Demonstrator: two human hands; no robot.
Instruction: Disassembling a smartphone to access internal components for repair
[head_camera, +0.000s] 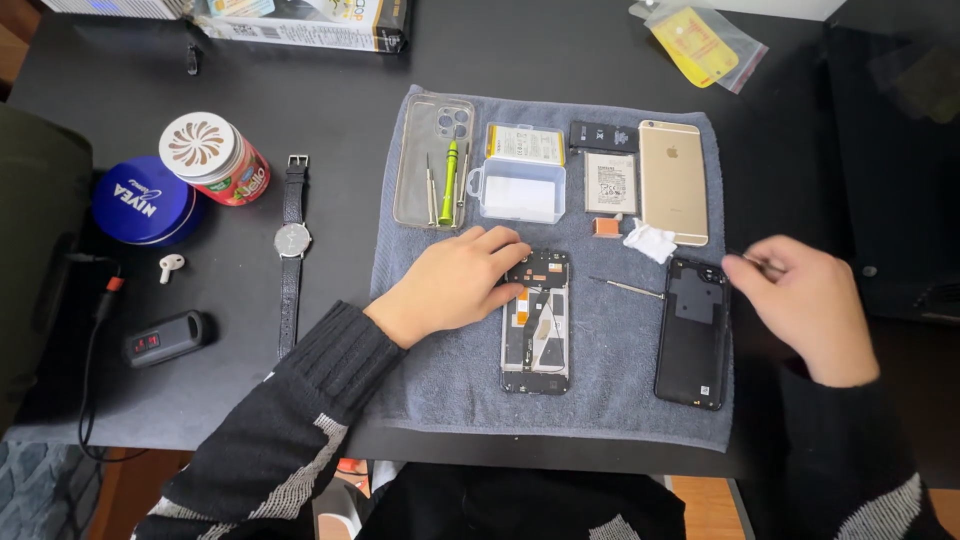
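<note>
An opened black phone body (537, 335) with exposed internals lies on a grey towel (450, 390). My left hand (450, 283) rests on its upper left edge, fingers touching the frame. My right hand (805, 300) hovers at the towel's right edge, fingers pinched on a thin metal tool that is barely visible. The phone's black back cover (692, 335) lies just left of that hand. A thin screwdriver (628, 288) lies between the phone body and the cover.
Farther back on the towel lie a clear phone case (432, 160) with small screwdrivers, a clear plastic box (520, 188), batteries (610, 182) and a gold phone (672, 182). A wristwatch (292, 240), blue tin (142, 200), round can (212, 155), earbud (170, 265) and black device (165, 338) sit at left.
</note>
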